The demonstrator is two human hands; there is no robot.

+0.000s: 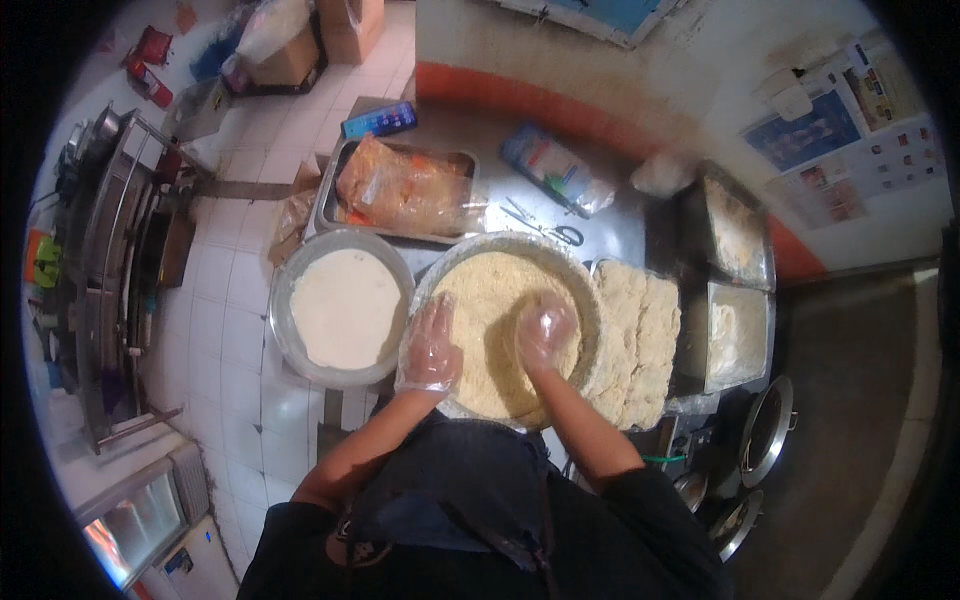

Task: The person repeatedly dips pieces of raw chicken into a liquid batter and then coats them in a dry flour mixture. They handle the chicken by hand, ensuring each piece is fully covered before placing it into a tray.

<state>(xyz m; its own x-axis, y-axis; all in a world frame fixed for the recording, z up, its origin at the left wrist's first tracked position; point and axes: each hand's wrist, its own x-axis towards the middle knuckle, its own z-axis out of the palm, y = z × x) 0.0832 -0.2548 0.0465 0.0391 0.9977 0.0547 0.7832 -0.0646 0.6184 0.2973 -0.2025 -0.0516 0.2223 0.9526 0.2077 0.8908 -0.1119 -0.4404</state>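
Observation:
Directly in front of me is a large round bowl (592,300) filled with coarse, pale yellow crumbs (487,292). My left hand (433,346), in a clear plastic glove, lies flat at the bowl's left side, fingers pointing away from me and holding nothing. Over the right part of the crumbs is my right hand (546,330), also gloved, slightly blurred with its fingers curled in; whether anything is inside it is hidden. To the left stands a metal bowl (281,330) of smooth cream-coloured powder or batter (346,307). Rows of crumb-coated pieces (637,345) lie against the crumb bowl's right side.
Behind the bowls, a steel tray (322,214) holds bagged, orange-tinged food, probably raw meat (405,184). Scissors (551,225), a printed plastic package (551,161) and a lit phone (379,118) lie nearby. Rectangular metal containers (739,337) stand at right, with round pans (769,431) lower down.

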